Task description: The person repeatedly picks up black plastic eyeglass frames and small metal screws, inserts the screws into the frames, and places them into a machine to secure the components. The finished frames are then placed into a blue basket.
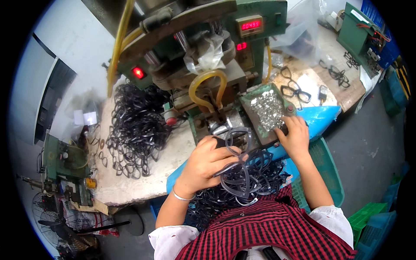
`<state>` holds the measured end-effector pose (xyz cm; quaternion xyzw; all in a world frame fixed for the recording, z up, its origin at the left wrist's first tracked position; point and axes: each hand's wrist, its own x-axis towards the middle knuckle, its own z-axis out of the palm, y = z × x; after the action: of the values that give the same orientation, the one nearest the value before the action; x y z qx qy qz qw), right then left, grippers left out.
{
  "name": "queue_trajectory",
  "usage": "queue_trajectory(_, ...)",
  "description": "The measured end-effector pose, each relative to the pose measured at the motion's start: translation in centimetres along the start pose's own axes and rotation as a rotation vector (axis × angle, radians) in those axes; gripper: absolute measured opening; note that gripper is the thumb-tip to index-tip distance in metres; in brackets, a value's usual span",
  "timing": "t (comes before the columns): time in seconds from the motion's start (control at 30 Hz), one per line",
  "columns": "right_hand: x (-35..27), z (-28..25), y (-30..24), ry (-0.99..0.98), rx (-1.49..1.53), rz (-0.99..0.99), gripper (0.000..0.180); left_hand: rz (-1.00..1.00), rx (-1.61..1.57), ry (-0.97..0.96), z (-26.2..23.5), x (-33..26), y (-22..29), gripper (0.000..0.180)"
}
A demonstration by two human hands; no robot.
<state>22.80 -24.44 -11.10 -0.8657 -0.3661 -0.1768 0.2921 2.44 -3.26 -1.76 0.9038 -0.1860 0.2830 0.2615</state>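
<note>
My left hand [200,164] is closed round a dark translucent eyeglass frame [244,182], held upright in front of the press. At the green tray [259,131] my right hand [295,135] has its thumb and forefinger apart, by the edge of a heap of small shiny metal pieces [265,108]. I cannot see any piece in its fingers. More dark frames [264,167] lie piled on my lap, just below both hands. Straight ahead stands the green press [216,82], with a metal fixture [223,123] close beyond the held frame.
A large heap of dark frames [136,125] covers part of the worktable [125,190] at left. A red button [171,121] sits beside the press. Several frames [296,91] lie at right, near a blue plastic bag [320,119]. A green basket [327,169] stands below.
</note>
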Motion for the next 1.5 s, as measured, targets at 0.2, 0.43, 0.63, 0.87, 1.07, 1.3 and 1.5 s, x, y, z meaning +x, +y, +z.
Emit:
queue_trajectory(0.2,3.2,4.3,-1.4,0.108,0.015,-0.064,0.015,-0.158,0.264,0.189,1.9,-3.3,2.3,0.042)
queue_trajectory(0.43,2.8,3.8,-0.9,0.172,0.239,-0.029,0.01,-0.675,0.602,1.146,-5.6,-11.1,3.9,0.018)
queue_trajectory(0.63,4.8,3.0,-4.9,0.14,0.503,-0.001,0.009,-0.556,0.731,0.462,-7.7,-7.8,-5.7,0.015)
queue_trajectory(0.87,2.7,3.5,-1.8,0.157,0.479,0.073,0.011,-1.019,1.151,0.164,-1.9,-10.6,-17.7,0.02)
queue_trajectory(1.07,-0.5,-0.6,0.9,0.069,0.522,0.248,0.014,-0.791,0.697,0.43,-5.1,-12.2,-13.1,0.019)
queue_trajectory(1.3,6.6,-0.5,-9.6,-0.1,0.963,0.01,0.03,-0.621,-0.771,1.133,-7.1,-12.2,-11.3,0.018)
queue_trajectory(1.5,6.1,1.7,-11.8,-0.178,1.225,0.176,0.043,-0.485,-0.858,0.999,-3.8,-10.5,-6.6,0.065)
